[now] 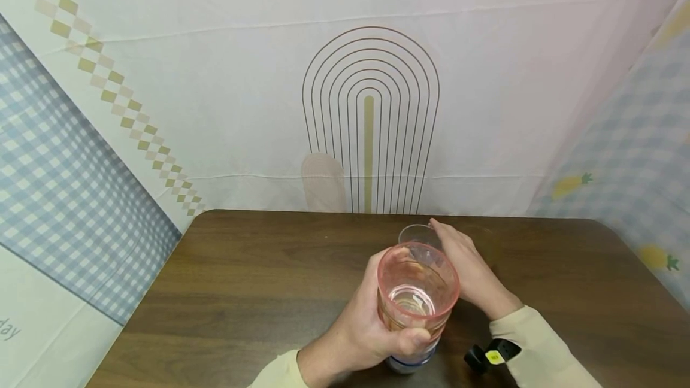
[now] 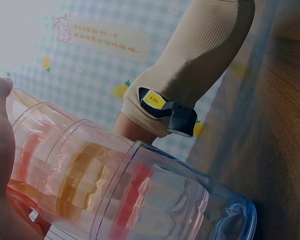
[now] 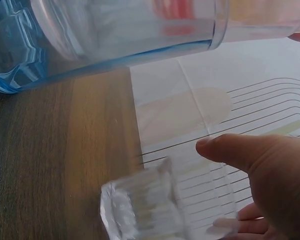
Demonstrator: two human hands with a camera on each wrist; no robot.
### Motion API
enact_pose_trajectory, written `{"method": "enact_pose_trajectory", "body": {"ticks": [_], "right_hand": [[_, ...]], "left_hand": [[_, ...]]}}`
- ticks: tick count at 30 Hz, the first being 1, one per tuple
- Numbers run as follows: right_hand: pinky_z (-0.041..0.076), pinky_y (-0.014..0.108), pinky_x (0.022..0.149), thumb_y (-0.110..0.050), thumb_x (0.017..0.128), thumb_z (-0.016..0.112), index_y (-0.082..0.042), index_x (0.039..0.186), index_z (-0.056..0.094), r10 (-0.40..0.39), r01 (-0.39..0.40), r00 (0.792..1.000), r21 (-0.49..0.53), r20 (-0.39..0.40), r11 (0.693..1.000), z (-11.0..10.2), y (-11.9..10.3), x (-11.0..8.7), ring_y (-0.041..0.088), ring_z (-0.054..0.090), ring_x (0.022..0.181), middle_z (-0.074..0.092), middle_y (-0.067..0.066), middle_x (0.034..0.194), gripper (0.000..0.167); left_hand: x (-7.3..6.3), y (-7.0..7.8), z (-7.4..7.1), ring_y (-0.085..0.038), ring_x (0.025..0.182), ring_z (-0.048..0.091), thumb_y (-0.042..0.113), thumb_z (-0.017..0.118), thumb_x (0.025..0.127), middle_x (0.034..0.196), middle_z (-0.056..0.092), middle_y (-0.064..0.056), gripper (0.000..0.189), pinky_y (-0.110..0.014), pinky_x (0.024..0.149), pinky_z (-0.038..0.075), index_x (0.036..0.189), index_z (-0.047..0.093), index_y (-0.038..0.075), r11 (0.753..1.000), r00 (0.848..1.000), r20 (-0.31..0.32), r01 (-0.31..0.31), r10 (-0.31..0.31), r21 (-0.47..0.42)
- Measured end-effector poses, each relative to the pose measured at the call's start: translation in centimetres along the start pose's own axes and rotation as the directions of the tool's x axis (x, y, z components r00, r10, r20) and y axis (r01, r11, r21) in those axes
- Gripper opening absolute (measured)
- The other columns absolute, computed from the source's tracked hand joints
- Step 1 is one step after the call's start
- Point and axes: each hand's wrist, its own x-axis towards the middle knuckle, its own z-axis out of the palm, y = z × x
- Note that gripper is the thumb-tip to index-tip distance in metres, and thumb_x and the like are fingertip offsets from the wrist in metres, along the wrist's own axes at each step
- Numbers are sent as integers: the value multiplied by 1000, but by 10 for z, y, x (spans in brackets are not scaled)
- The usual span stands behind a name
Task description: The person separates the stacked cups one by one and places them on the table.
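My left hand (image 1: pixel 361 328) grips the pink-rimmed top of a stack of nested see-through cups (image 1: pixel 412 310), fingers and thumb curled round it. In the left wrist view, the stack (image 2: pixel 125 185) shows pink, amber and red tints, with a blue-tinted cup (image 2: pixel 240 220) outermost at its base. Just behind the stack stands a clear cup (image 1: pixel 412 233), partly hidden. Beside that cup is my right hand (image 1: pixel 466 265), its fingers extended. In the right wrist view, the thumb stands apart from the clear cup (image 3: pixel 145 200), while the other fingertips are at its far side.
A brown wood-grain table (image 1: pixel 242 274) extends under both hands. Behind it hangs a white cloth (image 1: pixel 242 112) printed with arches, and blue checked cloths (image 1: pixel 64 166) hang at the sides. A black device (image 1: pixel 490 355) with a yellow label sits on my right wrist.
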Motion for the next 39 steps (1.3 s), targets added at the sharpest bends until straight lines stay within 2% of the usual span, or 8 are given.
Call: {"method": "enact_pose_trajectory", "body": {"ticks": [5,11,18,20,31,33,35,39], "right_hand": [[37,78,115,-41,97,79,-1,165,38,-3,3,1000,9,15,1000,-3,-2,-1,56,42,148,47,30,163,89],[46,68,116,-37,95,83,-6,163,45,1,0,999,14,-40,1000,-4,-4,-1,47,51,145,54,25,159,84],[49,72,110,-30,95,84,3,155,52,139,-137,990,77,-12,987,-55,-81,4,53,56,140,57,30,155,75],[49,72,111,-25,94,85,4,154,52,163,-163,987,78,-2,984,-62,-92,4,52,56,141,57,30,155,75],[56,60,102,-15,95,83,0,152,57,153,-145,986,105,-71,984,-69,-103,2,38,67,126,65,23,149,64],[58,48,92,-15,95,83,-2,151,60,142,-132,985,108,-95,985,-69,-105,1,31,69,111,68,20,146,62],[60,43,96,-15,96,82,-4,150,62,139,-124,983,118,-120,985,-71,-107,-1,31,71,117,71,17,144,58],[50,9,97,-14,100,78,-9,148,65,134,-103,977,180,-168,978,-76,-115,-6,20,70,122,75,9,140,50]], "left_hand": [[0,0,0,-24,134,63,11,84,87,145,57,-26,90,-40,114,56,158,29,3,1000,1000,-3,-4,4,23],[0,0,-2,-27,133,64,14,85,88,144,58,-25,90,-39,114,57,157,29,2,998,1000,8,-25,25,62],[2,0,-4,-28,132,64,15,86,88,144,59,-24,91,-39,114,56,158,29,2,997,999,19,-30,28,75],[2,0,-4,-29,132,64,15,86,88,144,59,-24,91,-40,114,56,158,29,2,997,999,17,-31,30,68],[2,-1,-3,-29,134,64,11,86,87,144,60,-25,92,-40,116,55,158,29,3,999,1000,9,-16,16,35],[2,0,-3,-29,133,64,11,86,86,144,60,-24,92,-40,116,55,159,29,3,999,1000,11,-15,15,40],[2,0,-3,-28,134,64,12,86,87,145,60,-24,92,-40,115,55,159,29,4,999,1000,15,-12,11,44],[2,1,-4,-26,135,62,12,86,87,146,59,-24,92,-40,116,55,159,29,4,1000,1000,26,0,0,31]]}}
